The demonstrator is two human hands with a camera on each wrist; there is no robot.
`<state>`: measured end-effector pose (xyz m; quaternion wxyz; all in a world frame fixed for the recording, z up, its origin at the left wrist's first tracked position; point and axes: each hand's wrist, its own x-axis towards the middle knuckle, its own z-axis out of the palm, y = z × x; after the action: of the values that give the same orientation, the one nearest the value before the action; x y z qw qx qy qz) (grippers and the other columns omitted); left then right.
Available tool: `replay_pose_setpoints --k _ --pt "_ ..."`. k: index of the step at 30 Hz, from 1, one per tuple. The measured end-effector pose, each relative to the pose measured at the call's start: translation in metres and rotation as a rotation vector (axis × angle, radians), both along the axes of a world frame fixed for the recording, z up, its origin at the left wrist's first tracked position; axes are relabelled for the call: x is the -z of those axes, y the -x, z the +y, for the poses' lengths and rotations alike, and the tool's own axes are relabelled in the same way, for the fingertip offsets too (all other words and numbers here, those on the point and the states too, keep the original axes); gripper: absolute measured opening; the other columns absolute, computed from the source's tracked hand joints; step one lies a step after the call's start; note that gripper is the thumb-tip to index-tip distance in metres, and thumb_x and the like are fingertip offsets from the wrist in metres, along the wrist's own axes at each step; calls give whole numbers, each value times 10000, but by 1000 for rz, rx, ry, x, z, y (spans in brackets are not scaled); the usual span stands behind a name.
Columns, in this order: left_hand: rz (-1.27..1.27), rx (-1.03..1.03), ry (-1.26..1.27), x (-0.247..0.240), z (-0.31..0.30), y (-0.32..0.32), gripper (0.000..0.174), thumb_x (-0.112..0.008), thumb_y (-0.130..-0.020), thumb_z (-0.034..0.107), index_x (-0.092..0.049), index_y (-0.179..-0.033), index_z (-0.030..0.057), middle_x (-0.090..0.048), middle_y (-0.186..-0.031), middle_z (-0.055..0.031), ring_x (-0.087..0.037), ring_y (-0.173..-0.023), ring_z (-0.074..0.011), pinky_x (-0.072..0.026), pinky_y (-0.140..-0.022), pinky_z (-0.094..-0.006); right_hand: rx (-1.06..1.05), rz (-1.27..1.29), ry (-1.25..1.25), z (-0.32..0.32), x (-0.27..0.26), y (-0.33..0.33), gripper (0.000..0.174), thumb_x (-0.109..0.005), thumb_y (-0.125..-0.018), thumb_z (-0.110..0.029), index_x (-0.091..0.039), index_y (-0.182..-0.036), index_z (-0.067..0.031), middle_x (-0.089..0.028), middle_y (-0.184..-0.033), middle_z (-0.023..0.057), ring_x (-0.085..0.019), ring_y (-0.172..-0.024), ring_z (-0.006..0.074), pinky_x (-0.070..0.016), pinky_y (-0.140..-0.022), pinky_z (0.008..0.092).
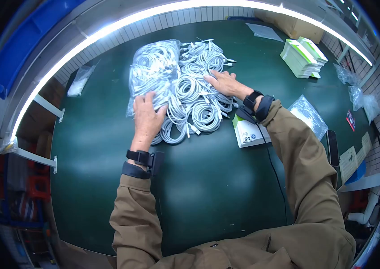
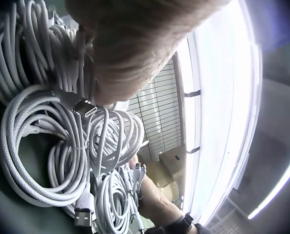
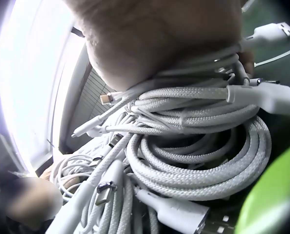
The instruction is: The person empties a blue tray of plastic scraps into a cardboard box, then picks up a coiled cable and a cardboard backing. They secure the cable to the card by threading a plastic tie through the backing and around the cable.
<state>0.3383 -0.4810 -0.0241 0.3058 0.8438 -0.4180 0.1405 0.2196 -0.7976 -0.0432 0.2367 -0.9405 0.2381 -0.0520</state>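
A heap of coiled white USB cables (image 1: pixel 203 96) lies on the dark green table, braided and tied in loops, their plugs poking out. Left of it is a clear plastic bag (image 1: pixel 147 58) full of similar coils. My left hand (image 1: pixel 147 119) rests at the near edge of the bag and heap, fingers forward and thumb spread. On the heap's right side lies my right hand (image 1: pixel 226 84), fingers pointing left across the coils. In the left wrist view a cable coil (image 2: pixel 42 146) sits below the palm. The right wrist view has a braided coil (image 3: pixel 198 156) under the palm; most fingertips are hidden.
A white-and-green box (image 1: pixel 249 134) sits by my right wrist, beside a clear bag (image 1: pixel 308 114) and a phone (image 1: pixel 332 148). Stacked white-and-green boxes (image 1: pixel 300 60) stand at the back right. A small plastic bag (image 1: pixel 80 80) lies at left. A black cord (image 1: pixel 274 170) runs toward me.
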Motion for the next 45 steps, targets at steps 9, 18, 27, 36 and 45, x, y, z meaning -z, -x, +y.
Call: replay_pose_setpoints --k 9,18,27,36,45 --pt "-50 45 -18 -6 0 42 559 -801 -876 203 -587 -1354 6 -548 -1207 -222 -529 -1146 -418 -462 -1023 -497 -58 83 42 0 -20 14 865 -347 -1030 -704 -423 -1607 -65 -484 -1508 380 -367 -1481 514 -211 -1243 578" --pt "79 55 264 -14 70 49 487 -745 -907 64 -587 -1363 3 -568 -1337 -186 -592 -1223 -329 -512 -989 -403 -69 -314 -153 8 -132 -49 674 -690 -960 -428 -588 -1440 33 -668 -1341 263 -717 -1064 356 -601 -869 408" --pt "289 10 239 27 124 74 613 -767 -875 45 -508 -1426 -22 -529 -1356 -236 -544 -1269 -398 -456 -1107 -445 123 -286 -490 30 -83 -193 1171 -752 -855 -646 -220 -1653 25 -267 -1701 254 -410 -1495 417 -478 -1116 535" --pt "346 -37 254 37 126 70 634 -780 -862 47 -496 -1425 -22 -504 -1379 -229 -517 -1291 -410 -441 -1111 -465 88 -287 -679 18 -60 -221 1166 -903 -778 -448 -265 -1617 50 -417 -1582 312 -529 -1394 362 -476 -1112 419" --pt "330 -69 236 46 125 63 624 -759 -897 36 -492 -1458 -11 -465 -1423 -199 -531 -1291 -337 -545 -985 -393 27 -485 -657 33 -68 -206 1101 -892 -717 -168 -280 -1580 136 -432 -1554 323 -530 -1383 356 -450 -1145 358"
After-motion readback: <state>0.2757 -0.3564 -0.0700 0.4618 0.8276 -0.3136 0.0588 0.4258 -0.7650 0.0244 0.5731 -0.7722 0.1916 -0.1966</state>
